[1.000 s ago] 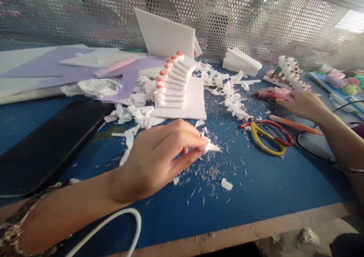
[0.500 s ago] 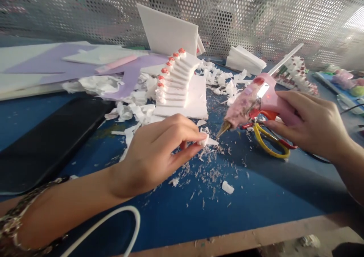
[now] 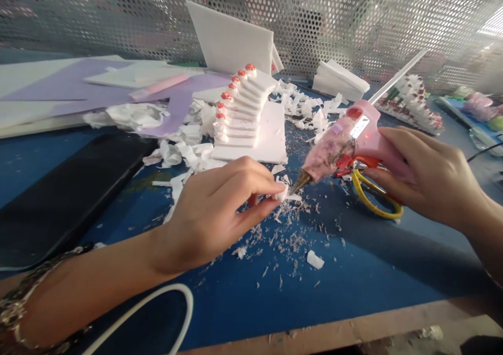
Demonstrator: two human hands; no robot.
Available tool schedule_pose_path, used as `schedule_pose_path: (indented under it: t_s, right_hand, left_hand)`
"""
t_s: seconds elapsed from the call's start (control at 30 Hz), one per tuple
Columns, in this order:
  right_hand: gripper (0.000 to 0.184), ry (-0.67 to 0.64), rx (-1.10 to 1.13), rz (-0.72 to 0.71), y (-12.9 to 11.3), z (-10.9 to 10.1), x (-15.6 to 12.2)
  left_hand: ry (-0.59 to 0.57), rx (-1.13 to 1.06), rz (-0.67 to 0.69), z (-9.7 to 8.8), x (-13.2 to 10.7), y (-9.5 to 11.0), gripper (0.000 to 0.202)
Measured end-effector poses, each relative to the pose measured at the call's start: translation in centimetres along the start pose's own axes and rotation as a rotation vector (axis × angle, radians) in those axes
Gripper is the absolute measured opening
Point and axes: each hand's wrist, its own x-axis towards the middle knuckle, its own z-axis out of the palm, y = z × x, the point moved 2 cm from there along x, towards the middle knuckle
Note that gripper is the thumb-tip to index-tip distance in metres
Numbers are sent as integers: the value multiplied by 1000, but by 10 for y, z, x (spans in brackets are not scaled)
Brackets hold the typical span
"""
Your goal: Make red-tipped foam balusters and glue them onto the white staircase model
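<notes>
My left hand (image 3: 220, 208) pinches a small white foam piece (image 3: 283, 193) between thumb and fingers, just above the blue mat (image 3: 353, 271). My right hand (image 3: 428, 176) grips a pink hot glue gun (image 3: 349, 140) with a clear glue stick poking out of its back. The gun's brass nozzle points left and down and touches or nearly touches the foam piece. Behind the hands stands a white foam staircase model (image 3: 245, 119) with red-topped posts along its left side.
Yellow-and-red scissors (image 3: 373, 195) lie under the glue gun. Foam scraps and shavings (image 3: 291, 234) litter the mat. A black slab (image 3: 66, 187) lies at left, purple and white sheets (image 3: 78, 87) behind it. A perforated metal screen (image 3: 334, 24) closes the back. The table's front edge (image 3: 334, 331) runs below.
My right hand picked the glue gun up from the back right and brought its nozzle to the foam piece. The left hand stayed nearly still, holding the piece.
</notes>
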Motion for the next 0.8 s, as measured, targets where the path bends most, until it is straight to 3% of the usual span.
schedule_pose_path:
  t_s: [0.67, 0.8]
  right_hand:
    - [37, -25, 20, 5, 5, -2, 1]
    - [25, -22, -6, 78, 22, 1, 4]
  left_hand:
    - [8, 11, -29, -2, 0, -2, 19]
    - [16, -3, -21, -3, -1, 0, 20]
